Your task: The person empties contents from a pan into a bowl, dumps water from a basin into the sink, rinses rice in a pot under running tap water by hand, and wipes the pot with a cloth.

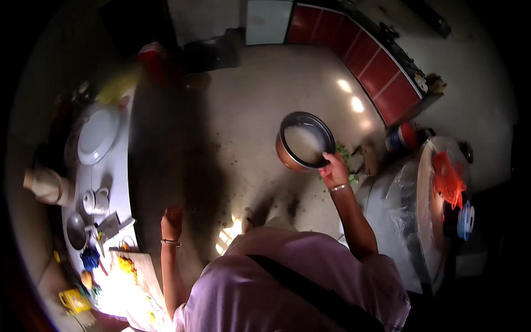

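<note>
My right hand [335, 172] grips the rim of a rice cooker inner pot [284, 152], thumb over the edge, and holds it out above the floor. The pot is dark inside and copper-brown outside, tilted a little toward me. Something whitish, perhaps rice or cloudy water, covers its bottom [305, 145]. Off to the left, away from the pot, hangs my left hand [172, 221]. It looks rounded and blurred, its fingers hidden from this angle, near the edge of a white-tiled counter [123, 166]. A bangle sits on each wrist.
On the left counter are a white basin [98, 134], a white jug [96, 201], a metal ladle [77, 230], a cleaver [110, 226] and a cutting board [145, 271]. A plastic-covered table [395, 221] with a red bag [448, 180] stands right. Green leaves [344, 152] lie beyond the pot, before red cabinets [376, 72].
</note>
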`<state>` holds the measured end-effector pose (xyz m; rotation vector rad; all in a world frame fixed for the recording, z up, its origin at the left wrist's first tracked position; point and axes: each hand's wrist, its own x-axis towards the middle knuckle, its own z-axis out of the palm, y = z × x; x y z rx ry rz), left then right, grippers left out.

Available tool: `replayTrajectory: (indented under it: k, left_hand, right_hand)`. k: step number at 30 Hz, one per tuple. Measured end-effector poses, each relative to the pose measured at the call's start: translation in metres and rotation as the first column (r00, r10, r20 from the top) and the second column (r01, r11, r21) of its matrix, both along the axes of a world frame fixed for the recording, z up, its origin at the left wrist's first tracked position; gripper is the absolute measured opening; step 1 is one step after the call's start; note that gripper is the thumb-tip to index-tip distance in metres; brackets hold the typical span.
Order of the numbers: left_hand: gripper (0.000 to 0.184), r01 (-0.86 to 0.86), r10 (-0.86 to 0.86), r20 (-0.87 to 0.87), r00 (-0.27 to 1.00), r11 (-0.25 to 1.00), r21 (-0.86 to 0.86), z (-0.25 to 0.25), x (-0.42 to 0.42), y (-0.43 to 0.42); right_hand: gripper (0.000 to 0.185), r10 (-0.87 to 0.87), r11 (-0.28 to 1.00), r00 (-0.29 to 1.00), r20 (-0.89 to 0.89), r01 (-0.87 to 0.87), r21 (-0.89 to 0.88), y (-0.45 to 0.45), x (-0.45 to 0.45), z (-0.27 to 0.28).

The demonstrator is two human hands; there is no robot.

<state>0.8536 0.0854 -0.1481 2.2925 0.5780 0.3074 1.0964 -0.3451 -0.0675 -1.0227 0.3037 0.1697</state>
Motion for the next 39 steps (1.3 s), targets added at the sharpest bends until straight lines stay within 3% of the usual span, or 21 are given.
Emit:
replayTrajectory:
  k: [2,5,9,13,18,21,24,27,30,32,34,36,37,39]
  left_hand:
    - [0.014,0.047,-0.029,0.126,0.992,0.988,-0.146,0.006,0.04,0.006]
    - [0.015,0.068,-0.066,0.113,0.991,0.997,-0.02,0.005,0.09,0.023]
    - [0.014,0.025,-0.024,0.062,0.998,1.0,-0.004,-0.019,0.143,0.058]
    - [0.013,-0.13,0.129,0.016,0.992,0.989,0.072,-0.044,0.186,0.095]
    - [0.017,-0.326,0.346,-0.121,0.93,0.932,0.161,-0.015,0.239,0.122]
    - [0.016,-0.411,0.415,-0.029,0.91,0.908,0.084,-0.012,0.271,0.138]
    - [0.015,-0.429,0.435,0.032,0.9,0.895,-0.125,-0.031,0.307,0.169]
    - [0.013,-0.447,0.453,0.02,0.891,0.885,-0.131,-0.038,0.359,0.202]
    - [0.013,-0.452,0.456,0.02,0.89,0.886,-0.108,-0.054,0.421,0.254]
    - [0.013,-0.318,0.314,0.053,0.948,0.941,0.115,-0.127,0.451,0.324]
    - [0.014,-0.271,0.265,0.093,0.96,0.961,0.054,-0.132,0.498,0.361]
    - [0.013,-0.315,0.324,0.183,0.928,0.946,-0.076,-0.112,0.56,0.393]
    - [0.012,-0.35,0.346,0.241,0.907,0.936,-0.03,-0.101,0.588,0.409]
    - [0.015,-0.331,0.478,0.214,0.852,0.808,-0.488,-0.106,0.638,0.449]
  right_hand:
    - [0.013,-0.006,1.0,0.999,-0.038,0.007,0.017,0.017,0.034,0.0]
    - [0.01,0.027,0.999,0.991,0.133,-0.023,-0.03,0.035,0.082,0.002]
    - [0.011,0.036,0.994,0.99,0.136,-0.021,-0.111,0.062,0.155,0.001]
    - [0.012,0.106,0.977,0.982,0.154,-0.074,-0.198,0.096,0.237,0.008]
    - [0.015,0.252,0.957,0.954,0.16,-0.221,-0.189,0.158,0.351,0.009]
    - [0.016,0.288,0.952,0.947,0.144,-0.268,-0.146,0.206,0.406,0.005]
    - [0.016,0.336,0.937,0.935,0.112,-0.32,-0.136,0.259,0.461,0.001]
    - [0.015,0.374,0.924,0.919,0.122,-0.359,-0.132,0.317,0.512,-0.005]
    - [0.014,0.386,0.921,0.91,0.15,-0.37,-0.123,0.375,0.565,-0.014]
    - [0.014,0.385,0.922,0.909,0.159,-0.371,-0.113,0.411,0.598,-0.014]
    - [0.014,0.368,0.927,0.919,0.143,-0.35,-0.137,0.445,0.633,-0.014]
    - [0.014,0.362,0.926,0.923,0.133,-0.339,-0.168,0.475,0.667,-0.009]
    - [0.014,0.359,0.925,0.924,0.13,-0.333,-0.185,0.487,0.68,-0.006]
    - [0.013,0.367,0.918,0.921,0.132,-0.335,-0.212,0.512,0.708,-0.001]
